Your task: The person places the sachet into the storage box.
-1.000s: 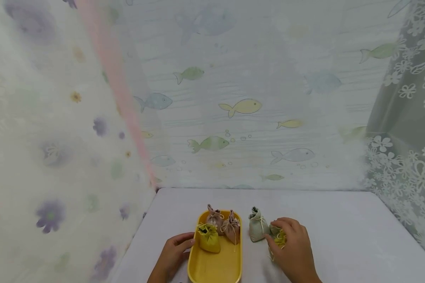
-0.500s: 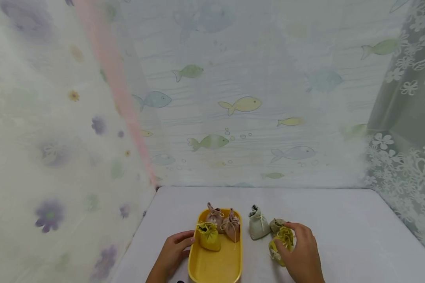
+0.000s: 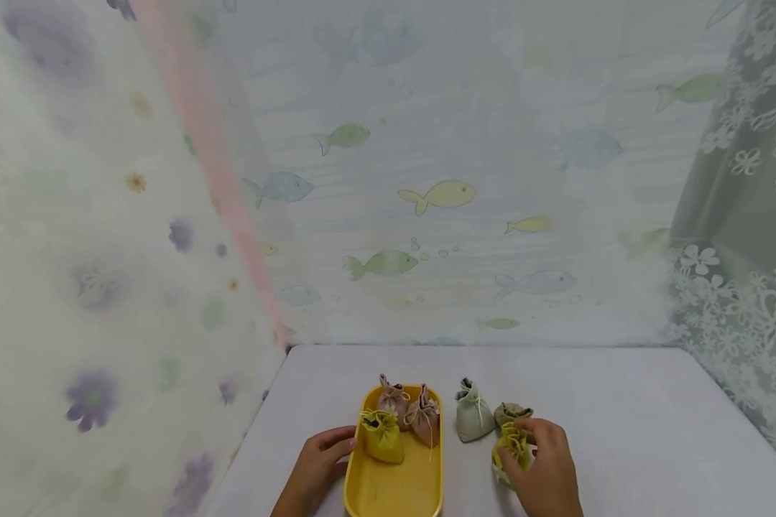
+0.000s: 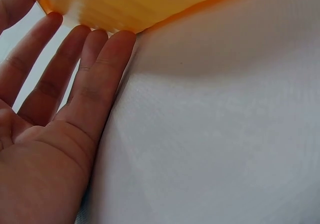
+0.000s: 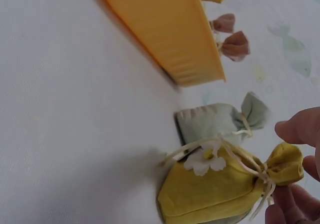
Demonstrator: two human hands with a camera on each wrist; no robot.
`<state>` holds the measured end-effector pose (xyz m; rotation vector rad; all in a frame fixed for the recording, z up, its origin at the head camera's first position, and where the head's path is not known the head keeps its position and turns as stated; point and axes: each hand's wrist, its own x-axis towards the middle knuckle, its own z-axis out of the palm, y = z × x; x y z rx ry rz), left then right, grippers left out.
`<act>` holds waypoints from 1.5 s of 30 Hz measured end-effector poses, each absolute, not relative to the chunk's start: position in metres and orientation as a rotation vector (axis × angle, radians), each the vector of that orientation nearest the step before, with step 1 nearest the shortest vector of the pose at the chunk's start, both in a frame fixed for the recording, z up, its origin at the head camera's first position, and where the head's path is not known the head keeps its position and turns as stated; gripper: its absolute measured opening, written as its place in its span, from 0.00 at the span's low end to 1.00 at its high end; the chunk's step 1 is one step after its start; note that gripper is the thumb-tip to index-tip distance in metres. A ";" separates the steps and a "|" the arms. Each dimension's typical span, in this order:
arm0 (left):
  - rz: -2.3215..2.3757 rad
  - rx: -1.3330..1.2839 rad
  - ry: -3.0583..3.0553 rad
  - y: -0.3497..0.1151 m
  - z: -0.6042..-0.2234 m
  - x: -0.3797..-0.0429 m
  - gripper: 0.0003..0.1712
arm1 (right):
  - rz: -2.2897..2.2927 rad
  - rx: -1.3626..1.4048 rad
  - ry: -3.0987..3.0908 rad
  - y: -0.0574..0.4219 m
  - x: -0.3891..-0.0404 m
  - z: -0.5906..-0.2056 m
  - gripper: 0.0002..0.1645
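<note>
A yellow tray holds a yellow drawstring pouch and two dusty-pink drawstring pouches. My left hand rests against the tray's left side; its fingertips touch the wall in the left wrist view. Around the gathered neck of another yellow drawstring pouch, trimmed with a white flower, my right hand is placed. Fingers touch the neck from below in the right wrist view, while the thumb looks apart from it. That pouch stands on the table to the right of the tray.
A pale grey-green pouch stands right of the tray. Behind the right-hand yellow pouch is an olive-brown pouch, partly hidden. The white table meets fish-printed sheeting at the back.
My right hand and the flowered yellow pouch have shifted a little right and towards me, uncovering the olive-brown pouch. My left hand and the tray stay where they were.
</note>
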<state>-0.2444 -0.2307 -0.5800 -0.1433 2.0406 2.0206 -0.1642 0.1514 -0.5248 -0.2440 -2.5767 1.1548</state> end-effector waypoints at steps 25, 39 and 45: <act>2.017 -0.140 2.049 -0.229 -0.580 -0.241 0.32 | 1.188 -0.150 -2.451 0.138 -0.170 -0.532 0.15; 2.027 -0.148 2.064 -0.232 -0.582 -0.243 0.32 | 1.192 -0.055 -2.410 0.137 -0.181 -0.520 0.14; 2.024 -0.157 2.058 -0.229 -0.580 -0.244 0.33 | 1.228 0.018 -2.354 0.140 -0.189 -0.507 0.15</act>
